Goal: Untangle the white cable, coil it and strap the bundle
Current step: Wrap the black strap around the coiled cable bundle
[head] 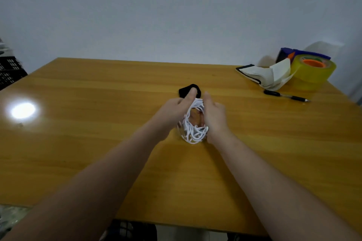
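Observation:
The white cable [193,125] forms an upright oval bundle of several loops on the wooden table [98,103], near its middle. My left hand [176,109] grips the bundle's left side, with a finger stretched over its top onto a black strap [185,91]. The strap lies just behind the coil. My right hand [214,117] presses against the bundle's right side, fingers curled around the loops. The lower loops stick out loosely between my wrists.
At the back right stand a yellow tape roll [313,72] with an orange core, an open notebook [262,76] and a dark blue object behind them. A black pen [286,97] lies in front. A black crate [10,72] sits off the left edge.

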`<state>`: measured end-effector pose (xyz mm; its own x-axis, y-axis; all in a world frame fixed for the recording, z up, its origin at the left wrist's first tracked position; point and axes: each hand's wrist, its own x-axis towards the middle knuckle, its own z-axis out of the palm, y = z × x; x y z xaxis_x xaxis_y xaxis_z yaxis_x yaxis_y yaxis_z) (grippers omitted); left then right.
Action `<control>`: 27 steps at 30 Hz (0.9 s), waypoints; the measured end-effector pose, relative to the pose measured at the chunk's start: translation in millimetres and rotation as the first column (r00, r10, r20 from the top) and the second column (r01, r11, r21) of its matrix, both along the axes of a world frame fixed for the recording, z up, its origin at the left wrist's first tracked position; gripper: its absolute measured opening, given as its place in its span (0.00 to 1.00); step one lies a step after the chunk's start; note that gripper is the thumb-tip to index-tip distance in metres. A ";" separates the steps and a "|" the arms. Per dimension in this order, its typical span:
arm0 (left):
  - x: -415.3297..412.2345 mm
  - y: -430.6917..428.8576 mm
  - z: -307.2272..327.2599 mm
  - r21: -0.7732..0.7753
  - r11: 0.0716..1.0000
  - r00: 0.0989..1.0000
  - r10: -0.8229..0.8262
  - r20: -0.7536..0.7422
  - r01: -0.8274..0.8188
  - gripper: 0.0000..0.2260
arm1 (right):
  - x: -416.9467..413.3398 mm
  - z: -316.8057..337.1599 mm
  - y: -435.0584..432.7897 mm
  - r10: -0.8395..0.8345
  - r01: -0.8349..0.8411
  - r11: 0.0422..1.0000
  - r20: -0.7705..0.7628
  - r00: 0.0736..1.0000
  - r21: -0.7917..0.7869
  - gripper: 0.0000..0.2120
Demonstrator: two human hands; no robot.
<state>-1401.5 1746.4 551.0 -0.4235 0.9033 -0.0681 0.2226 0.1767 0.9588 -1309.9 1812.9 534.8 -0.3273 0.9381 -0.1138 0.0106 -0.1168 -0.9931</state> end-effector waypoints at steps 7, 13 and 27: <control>2.4 14.6 -15.1 0.046 0.970 0.946 0.220 0.236 -0.237 0.21 | -24.5 -18.7 13.1 -0.026 -0.043 0.920 0.170 0.985 0.390 0.29; -7.3 13.9 -30.4 0.130 0.956 0.956 0.240 0.166 -0.263 0.13 | -39.1 -19.5 30.7 0.033 -0.139 0.911 0.267 0.963 0.388 0.28; -35.9 13.8 -25.8 0.133 0.863 0.718 0.309 0.624 -0.487 0.11 | -37.8 -29.1 81.6 0.150 -0.607 0.651 0.707 0.691 0.456 0.17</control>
